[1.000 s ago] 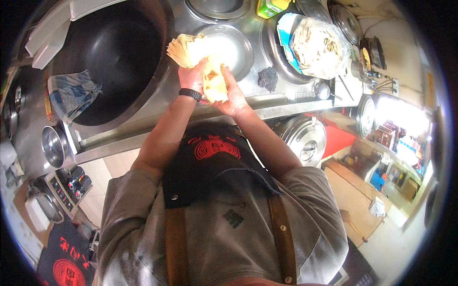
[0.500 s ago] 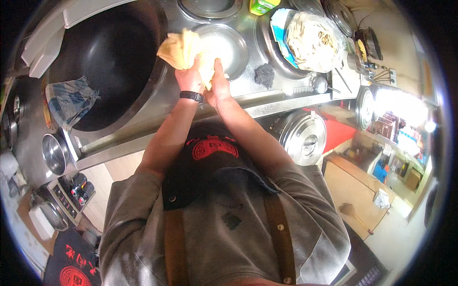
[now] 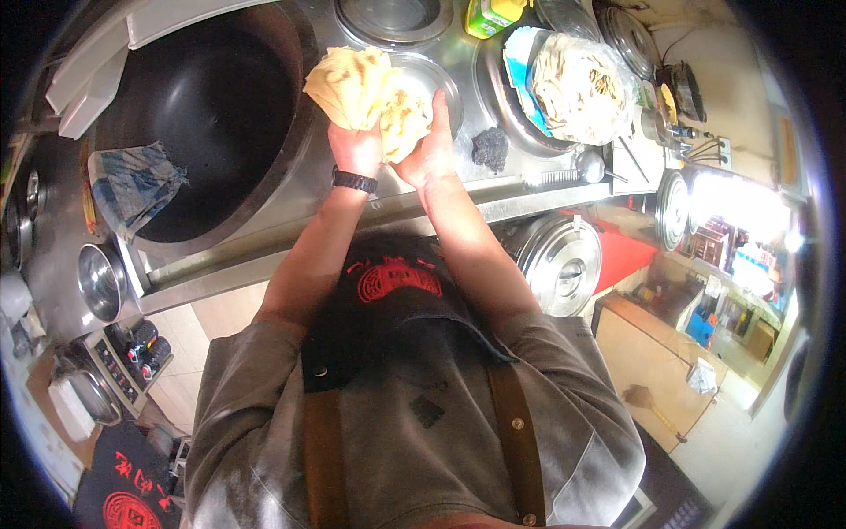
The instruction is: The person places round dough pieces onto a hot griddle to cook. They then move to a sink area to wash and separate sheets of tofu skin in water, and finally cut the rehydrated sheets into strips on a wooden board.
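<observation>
Notably, much of the grip is concealed: the fingers of the left hand (image 3: 354, 148) lie behind a crumpled, pale yellow flatbread (image 3: 368, 91), so only the back of the hand and a dark wristband (image 3: 355, 182) are plain to see. The right hand (image 3: 429, 150) presses its open palm and straight fingers against the right side of the same flatbread; both hands are thus clamped on it, one from each side. The flatbread is soft, blistered and folded into loose ruffles, and is held up over the steel counter (image 3: 546, 196), in front of a shallow round metal bowl (image 3: 436, 79) whose near rim it hides.

To the far left sits a large black wok (image 3: 211, 106), smooth and matt, its far rim cut off by the edge of the view. A faded blue rag (image 3: 132, 181) hangs over its left rim. Right of the hands lies a small dark, rough lump (image 3: 490, 148); what it is cannot be made out. Further right, a stack of pale flat rounds in clear wrapping (image 3: 577, 88) rests on a tray. Near right, below the counter, stands a lidded steel pot (image 3: 560, 263). The person's apron and shirt fill the near field.
</observation>
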{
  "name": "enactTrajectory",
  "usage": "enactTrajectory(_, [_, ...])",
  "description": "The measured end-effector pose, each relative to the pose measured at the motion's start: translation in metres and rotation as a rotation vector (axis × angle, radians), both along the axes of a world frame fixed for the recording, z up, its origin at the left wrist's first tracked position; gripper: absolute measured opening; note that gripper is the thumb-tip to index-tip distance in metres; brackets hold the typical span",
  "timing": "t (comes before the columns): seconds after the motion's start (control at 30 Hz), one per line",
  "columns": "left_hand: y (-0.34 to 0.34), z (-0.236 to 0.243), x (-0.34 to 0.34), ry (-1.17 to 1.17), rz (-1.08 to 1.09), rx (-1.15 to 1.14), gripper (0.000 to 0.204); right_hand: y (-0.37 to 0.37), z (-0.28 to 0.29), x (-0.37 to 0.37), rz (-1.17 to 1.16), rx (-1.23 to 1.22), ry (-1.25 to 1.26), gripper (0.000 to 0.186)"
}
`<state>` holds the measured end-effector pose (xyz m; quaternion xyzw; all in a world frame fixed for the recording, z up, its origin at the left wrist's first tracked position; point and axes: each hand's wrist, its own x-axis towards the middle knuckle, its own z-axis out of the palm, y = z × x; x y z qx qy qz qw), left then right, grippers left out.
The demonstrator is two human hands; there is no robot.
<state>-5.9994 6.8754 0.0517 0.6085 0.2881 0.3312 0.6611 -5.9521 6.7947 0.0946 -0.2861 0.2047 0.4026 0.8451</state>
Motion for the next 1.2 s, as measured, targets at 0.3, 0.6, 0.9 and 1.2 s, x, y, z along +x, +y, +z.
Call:
enactTrajectory(0.3, [-0.004, -0.002, 0.008, -0.189, 0.128, -0.491, 0.035, -0.001, -0.008, -0.002, 0.027, -0.069, -0.160, 0.057])
enactTrajectory(0.6, [-0.019, -0.037, 0.009, -0.265, 0.269, -0.874, 0.035, 0.016, -0.019, -0.015, 0.063, -0.599, -0.486, 0.048])
enactTrajectory(0.9, [-0.004, -0.024, 0.003, -0.494, -0.032, -1.277, 0.038, -0.011, -0.044, -0.004, 0.110, -0.144, -0.084, 0.039])
enactTrajectory(1.2, [-0.005, -0.001, 0.009, -0.186, 0.093, -0.322, 0.041, 0.004, -0.061, 0.002, -0.110, -0.142, -0.115, 0.041])
